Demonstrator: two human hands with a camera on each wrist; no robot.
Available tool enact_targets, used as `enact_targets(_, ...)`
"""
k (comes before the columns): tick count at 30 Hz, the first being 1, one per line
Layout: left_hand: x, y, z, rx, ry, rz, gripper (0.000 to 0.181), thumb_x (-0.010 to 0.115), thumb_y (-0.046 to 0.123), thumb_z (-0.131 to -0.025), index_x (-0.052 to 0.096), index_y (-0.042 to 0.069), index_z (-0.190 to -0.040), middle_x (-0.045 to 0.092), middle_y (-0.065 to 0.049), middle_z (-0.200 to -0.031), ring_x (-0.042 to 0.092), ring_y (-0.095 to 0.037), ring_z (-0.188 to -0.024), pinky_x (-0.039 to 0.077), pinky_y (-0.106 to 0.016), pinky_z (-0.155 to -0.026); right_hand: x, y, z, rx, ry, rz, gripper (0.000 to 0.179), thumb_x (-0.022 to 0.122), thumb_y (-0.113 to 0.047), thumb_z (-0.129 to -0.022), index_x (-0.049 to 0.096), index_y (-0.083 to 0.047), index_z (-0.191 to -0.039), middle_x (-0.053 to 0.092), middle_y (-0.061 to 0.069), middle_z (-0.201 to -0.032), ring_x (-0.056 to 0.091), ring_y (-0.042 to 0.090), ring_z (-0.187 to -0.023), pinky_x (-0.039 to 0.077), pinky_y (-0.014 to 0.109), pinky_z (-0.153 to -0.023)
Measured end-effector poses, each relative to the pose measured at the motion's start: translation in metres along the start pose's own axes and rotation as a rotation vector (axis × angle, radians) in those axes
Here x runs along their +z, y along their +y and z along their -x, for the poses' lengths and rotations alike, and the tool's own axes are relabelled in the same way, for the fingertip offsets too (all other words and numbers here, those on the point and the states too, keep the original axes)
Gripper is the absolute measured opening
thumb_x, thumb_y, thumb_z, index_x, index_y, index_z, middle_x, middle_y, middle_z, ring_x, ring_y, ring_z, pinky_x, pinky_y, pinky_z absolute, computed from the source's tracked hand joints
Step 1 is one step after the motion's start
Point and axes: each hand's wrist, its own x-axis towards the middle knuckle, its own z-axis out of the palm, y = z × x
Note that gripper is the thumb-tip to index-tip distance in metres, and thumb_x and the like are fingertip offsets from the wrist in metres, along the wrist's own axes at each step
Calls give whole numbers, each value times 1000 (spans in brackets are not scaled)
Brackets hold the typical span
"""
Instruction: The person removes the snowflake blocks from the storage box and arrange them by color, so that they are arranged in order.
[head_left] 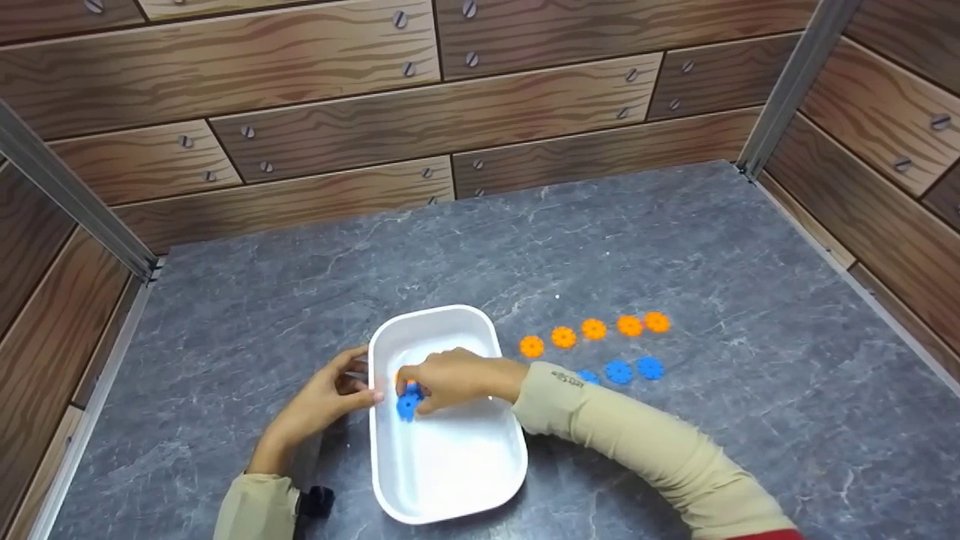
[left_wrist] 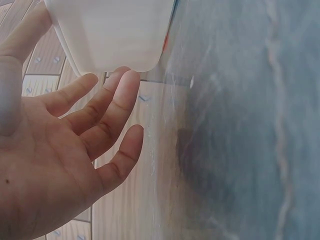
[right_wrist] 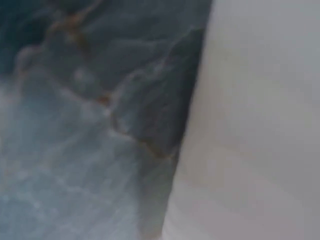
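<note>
A white tray (head_left: 450, 480) lies on the grey marbled table. Inside it, my right hand (head_left: 454, 379) reaches down with curled fingers and pinches a blue notched, flower-shaped disc (head_left: 409, 406) near the left wall. A bit of orange disc (head_left: 411, 381) shows beside those fingertips, partly hidden by the hand. My left hand (head_left: 322, 401) rests against the tray's left side, thumb at the rim and other fingers loosely bent. In the left wrist view, the fingertips (left_wrist: 131, 80) of this hand lie right at the tray's outer wall (left_wrist: 115, 35). The right wrist view shows only the tray wall (right_wrist: 250, 130) and table.
Several orange flower-shaped discs (head_left: 593, 328) form a row right of the tray. Below them, blue discs (head_left: 619, 371) lie in another row, partly covered by my right sleeve (head_left: 637, 442). Wood-patterned panels (head_left: 337, 135) enclose the table at the back and sides.
</note>
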Motion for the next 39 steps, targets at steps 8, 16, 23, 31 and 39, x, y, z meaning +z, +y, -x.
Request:
enact_targets(8,-1,-2,0,-12,-4,-3,74,73,21,-86,34,0,-146,54,-24,-126,59,-18,-94,48,-26,-79,-25,5,19,-4,87,-81,35,68,-32,-90,59,-21,-122,56,-5,-77,46,6,-62,36,22,-58)
enact_targets(16,1,-2,-1,-37,13,-22,74,74,24,-84,37,1,-145,56,-22,-125,58,-19,-93,47,-28,-81,-44,25,50,-12,163,-175,34,66,-29,-92,60,-16,-123,49,-5,-69,39,6,-58,33,21,-58)
enact_targets(23,1,-1,1,-21,16,-14,73,74,21,-84,37,1,-144,55,-23,-124,58,-17,-92,47,-25,-79,-59,43,79,53,236,-216,34,66,-28,-92,60,-16,-123,46,-5,-67,35,7,-56,33,23,-59)
enact_targets(31,2,0,2,-21,22,-10,72,74,20,-84,39,1,-144,56,-23,-123,58,-17,-91,48,-24,-78,-70,68,117,116,331,-241,35,68,-26,-90,61,-13,-122,40,-6,-67,35,8,-59,34,25,-62)
enact_targets(39,0,1,2,-1,4,-1,73,73,19,-85,36,0,-145,55,-24,-125,58,-19,-92,48,-24,-79,-72,98,162,198,402,-277,34,68,-21,-90,61,-9,-121,42,-5,-67,35,9,-59,36,25,-61)
